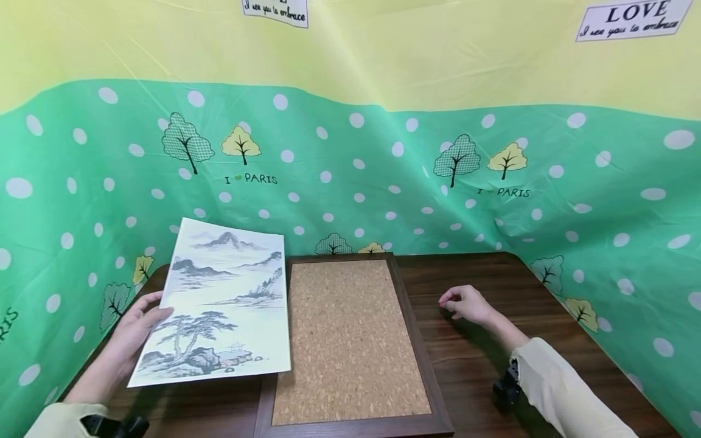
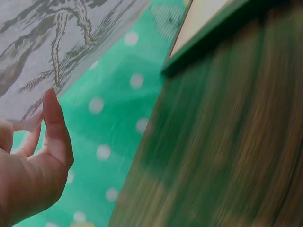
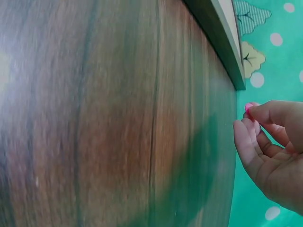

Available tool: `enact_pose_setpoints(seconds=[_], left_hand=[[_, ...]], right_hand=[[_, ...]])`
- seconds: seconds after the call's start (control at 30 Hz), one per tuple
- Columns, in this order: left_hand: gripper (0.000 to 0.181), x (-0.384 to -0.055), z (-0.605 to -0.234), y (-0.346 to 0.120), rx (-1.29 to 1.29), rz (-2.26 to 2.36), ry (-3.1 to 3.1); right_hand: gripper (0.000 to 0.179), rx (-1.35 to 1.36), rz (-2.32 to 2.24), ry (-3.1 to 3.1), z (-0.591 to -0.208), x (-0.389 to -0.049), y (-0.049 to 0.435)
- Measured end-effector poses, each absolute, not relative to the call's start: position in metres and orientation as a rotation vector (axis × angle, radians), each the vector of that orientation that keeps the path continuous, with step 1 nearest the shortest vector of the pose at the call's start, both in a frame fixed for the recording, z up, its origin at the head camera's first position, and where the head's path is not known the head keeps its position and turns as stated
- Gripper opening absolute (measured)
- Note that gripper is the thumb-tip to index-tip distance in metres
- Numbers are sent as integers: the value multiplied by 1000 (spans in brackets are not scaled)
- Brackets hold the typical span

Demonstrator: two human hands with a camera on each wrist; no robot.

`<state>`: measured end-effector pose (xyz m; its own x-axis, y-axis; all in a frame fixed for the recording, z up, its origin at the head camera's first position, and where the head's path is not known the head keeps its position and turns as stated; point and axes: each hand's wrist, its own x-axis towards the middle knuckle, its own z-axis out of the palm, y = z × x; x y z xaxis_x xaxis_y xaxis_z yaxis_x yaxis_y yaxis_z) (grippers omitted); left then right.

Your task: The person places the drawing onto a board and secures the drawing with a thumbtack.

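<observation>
My left hand (image 1: pixel 134 325) pinches a paper sheet with an ink landscape print (image 1: pixel 219 304) by its left edge, thumb over the front. The sheet is raised and tilted, and it overlaps the left side of a framed cork board (image 1: pixel 350 340). In the left wrist view the thumb and fingers meet at the paper's edge. To the right of the board, my right hand (image 1: pixel 470 304) hovers over the table, holding a small pink object (image 3: pixel 249 108) between thumb and fingertips. Most of that object is hidden by the fingers, so I cannot tell its kind.
The cork board lies on a dark wooden table (image 1: pixel 482 389), its brown frame (image 1: pixel 418 328) standing up from the surface. A green and yellow patterned cloth (image 1: pixel 361 176) hangs close behind the table and along both sides. Each wrist wears a black camera mount (image 1: pixel 508 384).
</observation>
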<state>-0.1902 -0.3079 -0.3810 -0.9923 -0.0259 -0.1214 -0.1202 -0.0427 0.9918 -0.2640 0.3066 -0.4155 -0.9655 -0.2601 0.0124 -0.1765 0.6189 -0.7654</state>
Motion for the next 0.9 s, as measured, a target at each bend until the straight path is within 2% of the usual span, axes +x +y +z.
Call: enact_pose_setpoints(seconds=[0.33,0.53,0.9], left_hand=[[26,-198,-384,-230,-231,2239,2122],[38,-202,-389,-183,-235,2283,2099],[41,-200,-413,-124,-183,2326,2044]], right_hand=[[15,-446,-1294,2677,-409,-264,287],[15,-473,-1296,2658,-407,-263,280],[15,-497,-1306,2658,-406,-265,272]])
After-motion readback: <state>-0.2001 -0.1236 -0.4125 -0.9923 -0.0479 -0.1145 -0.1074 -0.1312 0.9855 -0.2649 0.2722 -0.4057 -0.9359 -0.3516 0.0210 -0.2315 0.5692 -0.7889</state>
